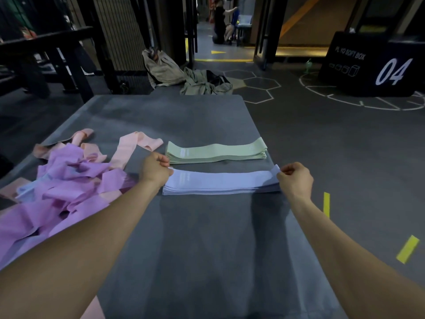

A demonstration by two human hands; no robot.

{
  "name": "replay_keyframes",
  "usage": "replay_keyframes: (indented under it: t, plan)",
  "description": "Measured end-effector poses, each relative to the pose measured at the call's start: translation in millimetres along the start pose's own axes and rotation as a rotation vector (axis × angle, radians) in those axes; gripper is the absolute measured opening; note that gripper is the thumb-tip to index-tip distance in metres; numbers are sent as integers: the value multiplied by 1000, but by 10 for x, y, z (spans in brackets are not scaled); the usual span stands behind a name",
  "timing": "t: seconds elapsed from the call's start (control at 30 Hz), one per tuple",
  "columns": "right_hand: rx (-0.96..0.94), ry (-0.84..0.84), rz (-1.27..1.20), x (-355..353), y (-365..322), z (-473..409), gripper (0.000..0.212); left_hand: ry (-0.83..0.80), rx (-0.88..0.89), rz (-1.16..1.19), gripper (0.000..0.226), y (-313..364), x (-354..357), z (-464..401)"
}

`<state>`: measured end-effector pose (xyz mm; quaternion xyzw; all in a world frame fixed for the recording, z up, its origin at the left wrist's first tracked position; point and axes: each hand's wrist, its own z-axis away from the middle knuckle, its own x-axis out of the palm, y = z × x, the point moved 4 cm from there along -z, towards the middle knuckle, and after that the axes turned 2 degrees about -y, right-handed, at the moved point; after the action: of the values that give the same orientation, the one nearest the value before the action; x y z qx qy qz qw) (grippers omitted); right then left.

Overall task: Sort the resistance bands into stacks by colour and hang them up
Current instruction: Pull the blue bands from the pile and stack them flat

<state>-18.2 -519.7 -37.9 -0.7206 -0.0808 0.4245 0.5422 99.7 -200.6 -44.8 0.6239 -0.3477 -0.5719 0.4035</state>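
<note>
Left hand (154,168) pinches the left end of the top pale blue band (220,179), fingers curled tight on it. Right hand (294,178) pinches the right end, thumb and fingers closed on the edge. Band lies flat across the blue stack (213,191), mid-mat, near side. Green stack (216,153) sits just beyond it, neat. Unsorted pile (62,180) of purple, pink and a bit of blue lies left; one loose pink band (135,146) lies far left of the green stack. All on a grey mat (207,238). Bands look light, soft and floppy, likely a bit grippy; best held at both ends and kept taut so they land square. Sorting about half done, nothing hung yet.
</note>
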Motion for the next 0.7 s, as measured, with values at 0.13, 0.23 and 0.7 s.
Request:
replay_keyframes:
  t: [0.13, 0.23, 0.7]
  plan:
    - [-21, -4, 17, 10, 2, 18, 17, -47, 51, -132, 27, -1, 34, 6]
    - [-53, -4, 58, 40, 2, 18, 17, -68, 120, -229, 28, 26, 65, 34]
    - [-656, -732, 726, 606, -320, 95, 78, -650, 450, -848, 89, 216, 431, 248]
